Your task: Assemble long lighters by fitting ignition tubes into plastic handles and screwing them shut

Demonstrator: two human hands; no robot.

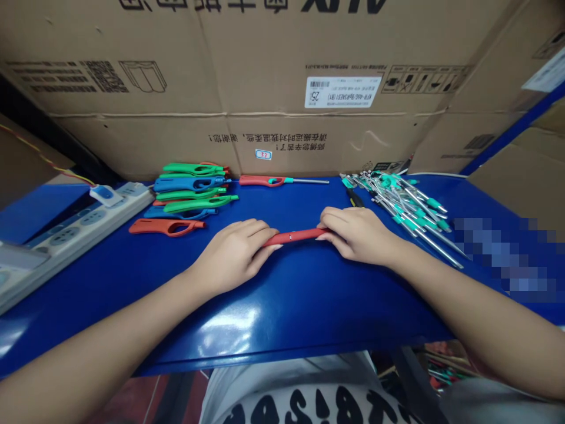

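Observation:
Between my two hands is a red lighter handle (pixel 293 237), held level above the blue table and seen edge-on. Its left end sits in the closed fingers of my left hand (pixel 241 250). My right hand (pixel 357 232) pinches the other end. Behind it lies a red long-necked lighter (pixel 262 181) with a metal tube pointing right. To the left is a stack of green, blue and orange handles (pixel 194 194), with one orange handle (pixel 165 227) nearest me. Several metal tubes with teal parts (pixel 410 206) are heaped beyond my right hand.
A white power strip (pixel 75 229) with a plug runs along the left side of the blue table (pixel 282 318). A large cardboard box (pixel 265 88) walls off the back. Near the tubes lies a dark tool with a yellow mark (pixel 354 198).

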